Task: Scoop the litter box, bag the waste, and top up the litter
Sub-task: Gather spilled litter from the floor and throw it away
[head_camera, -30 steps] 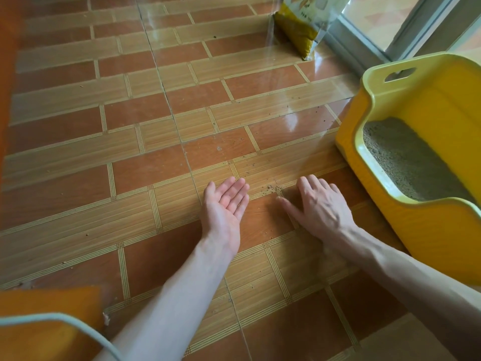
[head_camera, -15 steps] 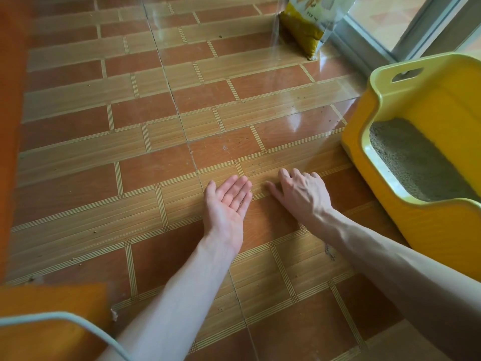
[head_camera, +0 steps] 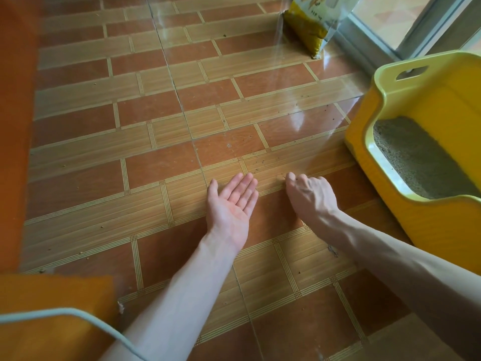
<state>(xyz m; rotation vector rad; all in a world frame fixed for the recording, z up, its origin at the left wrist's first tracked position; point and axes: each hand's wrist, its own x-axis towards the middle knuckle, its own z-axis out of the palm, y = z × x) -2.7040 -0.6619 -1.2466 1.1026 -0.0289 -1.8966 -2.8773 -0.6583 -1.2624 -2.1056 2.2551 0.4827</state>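
- The tiled floor (head_camera: 161, 142) fills most of the view, with small dark grains scattered across it, thickest just ahead of the two hands.
- The yellow litter box (head_camera: 390, 204) stands on the floor at the right, holding a bed of grey litter (head_camera: 416, 162); its low front edge faces the hands, which is probably how the grains got out.
- A yellow litter bag (head_camera: 309, 24) stands upright at the far edge by the window frame, well apart from the box, likely waiting for the top-up.
- The left hand (head_camera: 231, 204) lies palm up on the floor, fingers straight and together, its grip spread and holding nothing; it looks placed as a tray for sweepings.
- The right hand (head_camera: 309, 196) is just beside it, knuckles up, fingers curled under. Whether its grip pinches any grains I cannot tell; it seems to be raking them toward the open palm.
- No scoop or waste bag is visible.
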